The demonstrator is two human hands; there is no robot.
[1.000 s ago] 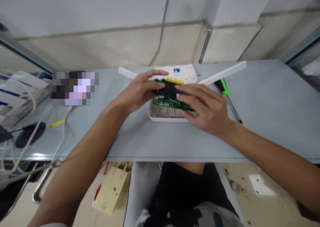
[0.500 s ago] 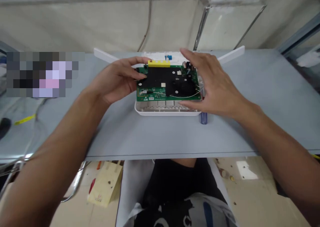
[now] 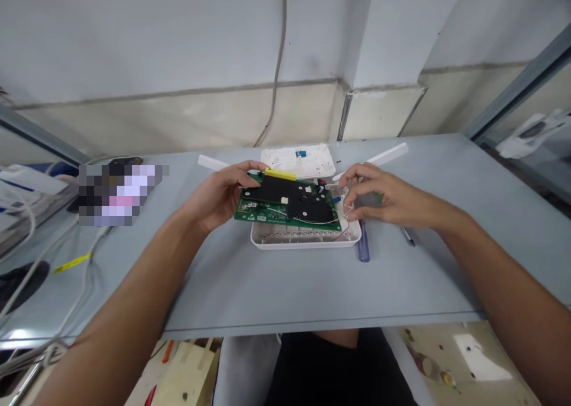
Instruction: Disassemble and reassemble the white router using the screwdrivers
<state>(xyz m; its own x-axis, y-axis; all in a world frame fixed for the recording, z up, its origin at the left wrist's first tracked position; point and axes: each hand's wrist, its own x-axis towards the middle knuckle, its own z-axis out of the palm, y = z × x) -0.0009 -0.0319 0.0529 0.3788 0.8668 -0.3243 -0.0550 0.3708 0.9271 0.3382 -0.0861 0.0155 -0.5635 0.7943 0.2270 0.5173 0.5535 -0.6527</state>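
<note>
My left hand (image 3: 225, 194) grips the left end of a green circuit board (image 3: 263, 214), thumb on top. The board carries black plates and a yellow connector block (image 3: 281, 174). It is tilted over a white router casing (image 3: 307, 243), its left end jutting past the casing. My right hand (image 3: 368, 191) is off the board's right end, fingers curled but apart. Its fingertips are close to thin wires (image 3: 348, 211); I cannot tell if they touch. White antennas (image 3: 383, 161) stick out behind on both sides.
A white cover (image 3: 319, 162) with a small blue part lies behind the casing. A purple-handled screwdriver (image 3: 363, 245) lies by its right end, a pen-like item (image 3: 408, 237) farther right. Cables (image 3: 84, 275) and a blurred-out item (image 3: 120, 197) occupy the table's left.
My right hand has come off the board and drawn its fingers in near the wires. The board now tilts and has shifted left relative to the casing. The view has tipped upward.
</note>
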